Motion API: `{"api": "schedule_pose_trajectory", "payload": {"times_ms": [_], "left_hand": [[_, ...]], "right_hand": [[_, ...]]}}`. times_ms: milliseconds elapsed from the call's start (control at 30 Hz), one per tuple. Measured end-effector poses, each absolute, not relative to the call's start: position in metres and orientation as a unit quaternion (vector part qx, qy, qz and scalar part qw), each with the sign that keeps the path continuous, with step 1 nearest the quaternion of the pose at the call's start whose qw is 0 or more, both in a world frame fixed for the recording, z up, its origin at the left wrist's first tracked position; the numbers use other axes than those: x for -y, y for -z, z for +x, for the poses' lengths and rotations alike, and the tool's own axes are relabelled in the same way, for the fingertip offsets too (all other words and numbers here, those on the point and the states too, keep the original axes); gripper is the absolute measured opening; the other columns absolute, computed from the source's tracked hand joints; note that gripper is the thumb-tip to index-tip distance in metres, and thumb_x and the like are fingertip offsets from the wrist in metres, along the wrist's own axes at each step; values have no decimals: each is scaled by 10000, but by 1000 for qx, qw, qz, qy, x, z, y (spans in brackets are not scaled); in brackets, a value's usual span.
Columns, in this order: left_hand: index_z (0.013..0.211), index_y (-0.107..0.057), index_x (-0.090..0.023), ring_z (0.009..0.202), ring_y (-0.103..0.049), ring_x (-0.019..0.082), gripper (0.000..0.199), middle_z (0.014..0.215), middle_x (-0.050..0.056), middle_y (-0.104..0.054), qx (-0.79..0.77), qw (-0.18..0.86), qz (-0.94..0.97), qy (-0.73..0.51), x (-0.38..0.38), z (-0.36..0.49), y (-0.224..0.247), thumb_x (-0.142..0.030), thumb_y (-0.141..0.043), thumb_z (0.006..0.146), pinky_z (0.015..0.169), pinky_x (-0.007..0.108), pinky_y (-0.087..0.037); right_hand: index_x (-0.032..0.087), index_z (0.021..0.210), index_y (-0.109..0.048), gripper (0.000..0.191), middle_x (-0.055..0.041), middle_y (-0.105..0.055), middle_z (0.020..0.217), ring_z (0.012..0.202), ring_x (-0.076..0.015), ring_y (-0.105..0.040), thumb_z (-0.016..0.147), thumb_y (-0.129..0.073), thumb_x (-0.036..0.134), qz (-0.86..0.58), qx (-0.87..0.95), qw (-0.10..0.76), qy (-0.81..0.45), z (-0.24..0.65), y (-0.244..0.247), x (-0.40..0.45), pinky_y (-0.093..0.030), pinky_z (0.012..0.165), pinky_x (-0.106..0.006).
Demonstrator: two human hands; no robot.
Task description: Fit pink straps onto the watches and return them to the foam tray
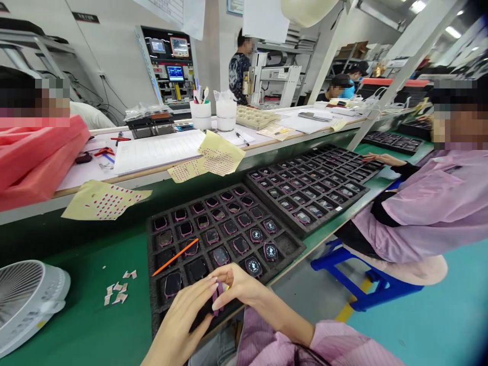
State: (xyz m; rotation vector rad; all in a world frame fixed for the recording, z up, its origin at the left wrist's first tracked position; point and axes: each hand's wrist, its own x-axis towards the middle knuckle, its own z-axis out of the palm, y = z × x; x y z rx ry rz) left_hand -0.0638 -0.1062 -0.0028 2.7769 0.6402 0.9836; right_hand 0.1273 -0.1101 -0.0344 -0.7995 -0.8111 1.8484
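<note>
Just over the near edge of a black foam tray [293, 244], my two hands meet around a purple smartwatch [217, 300], which is tilted on edge. The fingers of my left hand [186, 305] close on it from the left. My right hand [244, 284] pinches it from the other side, and a small white and yellow bit shows by those fingers. Watches fill most of the tray's pockets; several screens at the right, such as one lit watch [252, 265], show a dial. An orange stick [175, 257] lies slantwise across the watches.
A second foam tray [305, 183] of watches adjoins on the right, where a co-worker in pink [438, 203] reaches in. At the left stand a white fan [30, 300] and paper scraps [116, 292]. Yellow dotted sheets [221, 155] hang from the shelf edge.
</note>
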Motion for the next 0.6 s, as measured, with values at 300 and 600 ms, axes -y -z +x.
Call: {"api": "schedule_pose_trajectory", "payload": {"times_ms": [300,600], "left_hand": [[1308,-491,-190,1219,-575,190,373,1253,110,-647,-211,150,913,-314,115,-63,3,-202,-531,937,982,343,-501],[1317,-477,-201,1231,-558,182,393,1265,113,-638,-214,195,904,-316,126,-63,-1,-257,-547,935,1006,325,-465]], "right_hand": [[177,858,-737,535,1,-729,797,654,-117,-641,360,-930,160,-337,340,440,-760,131,34,119,-502,619,-222],[190,891,-739,522,-6,-735,795,751,-141,-669,404,-924,193,-341,352,396,-776,136,35,127,-512,698,-237]]}}
